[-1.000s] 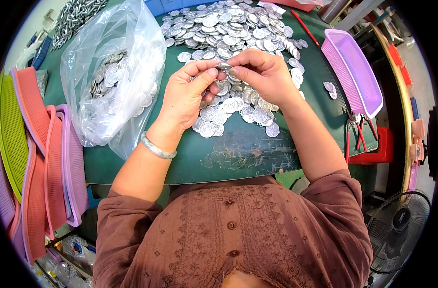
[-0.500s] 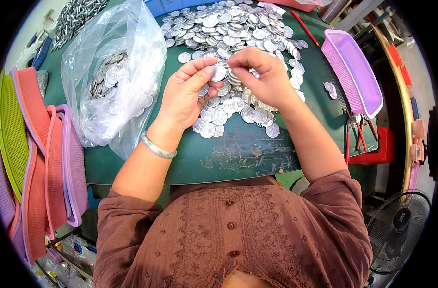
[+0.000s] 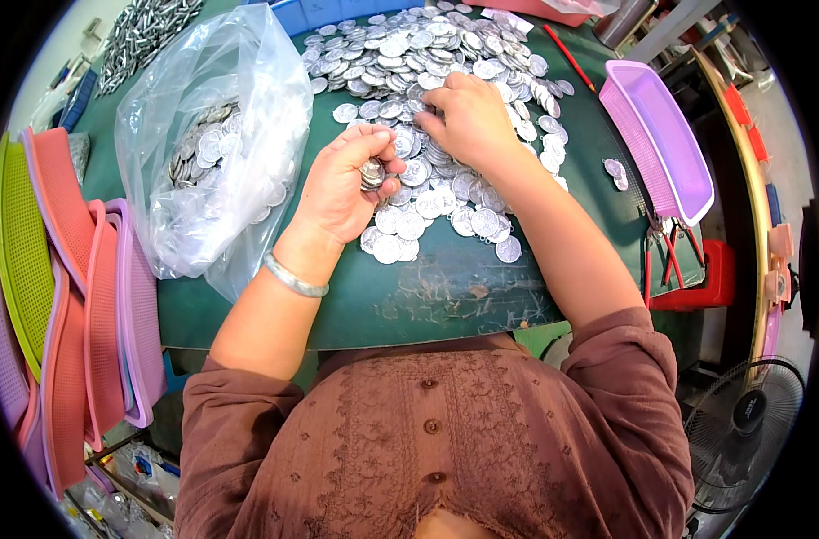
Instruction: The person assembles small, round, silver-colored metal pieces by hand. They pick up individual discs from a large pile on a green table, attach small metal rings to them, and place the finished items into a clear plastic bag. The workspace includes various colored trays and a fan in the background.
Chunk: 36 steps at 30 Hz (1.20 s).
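Around the silver discs, plastic bag, purple basket, red-handled pliers

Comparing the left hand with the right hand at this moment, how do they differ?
The left hand is curled around several silvery discs; the right hand is at the loose pile, any grip hidden.
The left hand's wrist wears a pale bangle; the right hand's wrist is bare.
The right hand is farther from the body than the left hand.
Both are ungloved.
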Tool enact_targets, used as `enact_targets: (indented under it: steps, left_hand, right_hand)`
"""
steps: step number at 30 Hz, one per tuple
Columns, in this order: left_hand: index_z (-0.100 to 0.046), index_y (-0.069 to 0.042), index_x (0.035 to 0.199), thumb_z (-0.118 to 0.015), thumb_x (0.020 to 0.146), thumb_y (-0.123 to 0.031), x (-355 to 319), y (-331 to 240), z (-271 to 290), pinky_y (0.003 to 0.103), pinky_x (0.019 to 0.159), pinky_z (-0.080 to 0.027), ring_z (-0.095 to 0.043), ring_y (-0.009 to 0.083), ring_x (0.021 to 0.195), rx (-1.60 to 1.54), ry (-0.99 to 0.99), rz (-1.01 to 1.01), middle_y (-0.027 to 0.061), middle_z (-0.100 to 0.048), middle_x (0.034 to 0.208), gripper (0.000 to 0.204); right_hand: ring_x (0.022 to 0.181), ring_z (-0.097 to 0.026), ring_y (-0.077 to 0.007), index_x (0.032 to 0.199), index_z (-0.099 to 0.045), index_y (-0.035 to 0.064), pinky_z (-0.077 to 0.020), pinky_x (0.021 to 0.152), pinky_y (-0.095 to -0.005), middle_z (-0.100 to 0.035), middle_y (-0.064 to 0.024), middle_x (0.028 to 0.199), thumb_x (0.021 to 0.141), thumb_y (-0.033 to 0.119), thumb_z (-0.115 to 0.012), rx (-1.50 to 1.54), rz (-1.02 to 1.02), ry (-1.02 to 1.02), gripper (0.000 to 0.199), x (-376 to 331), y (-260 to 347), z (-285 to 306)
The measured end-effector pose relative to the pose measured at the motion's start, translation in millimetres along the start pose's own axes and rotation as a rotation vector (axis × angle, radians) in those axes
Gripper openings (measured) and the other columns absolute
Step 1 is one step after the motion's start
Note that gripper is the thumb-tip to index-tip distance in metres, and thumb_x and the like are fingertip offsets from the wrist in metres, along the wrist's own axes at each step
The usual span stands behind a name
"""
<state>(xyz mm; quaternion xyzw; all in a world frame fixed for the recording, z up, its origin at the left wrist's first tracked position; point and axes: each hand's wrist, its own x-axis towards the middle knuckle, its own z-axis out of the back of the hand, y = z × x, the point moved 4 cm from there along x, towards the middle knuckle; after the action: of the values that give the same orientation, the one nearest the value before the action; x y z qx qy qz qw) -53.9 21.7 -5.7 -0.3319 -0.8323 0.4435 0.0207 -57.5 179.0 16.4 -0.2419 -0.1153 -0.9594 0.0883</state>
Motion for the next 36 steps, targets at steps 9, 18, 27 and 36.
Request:
enact_targets:
  steps: [9,18,27,36]
  left_hand:
    - [-0.052,-0.003,0.095,-0.050,0.086,-0.020,-2.3,-2.3,-2.1,0.020,0.047,-0.036,-0.047,0.0100,0.062,0.053,-0.060,0.047,0.0037,-0.052,0.074,0.019]
    - [-0.054,-0.003,0.090,-0.055,0.083,-0.012,-5.3,3.9,-9.4,0.016,0.046,-0.035,-0.047,0.0076,0.058,0.122,0.090,0.111,0.0039,-0.055,0.075,0.012]
    - [-0.053,-0.008,0.088,-0.056,0.082,-0.009,-9.0,0.3,-14.4,0.021,0.062,-0.047,-0.059,0.0118,0.071,0.135,-0.022,-0.048,0.0025,-0.059,0.078,0.006]
    - [-0.054,-0.009,0.087,-0.055,0.083,-0.010,-9.3,1.8,-17.5,0.023,0.064,-0.048,-0.060,0.0126,0.077,0.155,0.014,-0.090,0.0020,-0.059,0.081,0.004]
  right_hand:
    - [0.070,-0.057,-0.0276,0.081,-0.063,0.0037,-0.0448,0.061,-0.0375,-0.060,-0.0104,0.074,0.074,0.011,-0.057,0.102,0.142,0.005,0.012,0.4,4.8,20.3]
    - [0.080,-0.058,-0.0151,0.095,-0.061,0.0019,-0.0457,0.071,-0.0266,-0.062,-0.0053,0.087,0.076,0.000,-0.058,0.846,0.015,0.137,0.019,-28.8,21.9,45.6]
    - [0.075,-0.055,-0.0075,0.095,-0.059,-0.0011,-0.0444,0.068,-0.0211,-0.060,-0.0021,0.080,0.080,0.010,-0.059,1.274,-0.431,0.328,0.018,-41.0,8.6,28.1]
    - [0.064,-0.050,-0.0040,0.087,-0.061,-0.0020,-0.0412,0.057,-0.0192,-0.058,0.0008,0.073,0.079,0.010,-0.059,1.225,-0.381,0.191,0.015,-42.6,9.9,28.7]
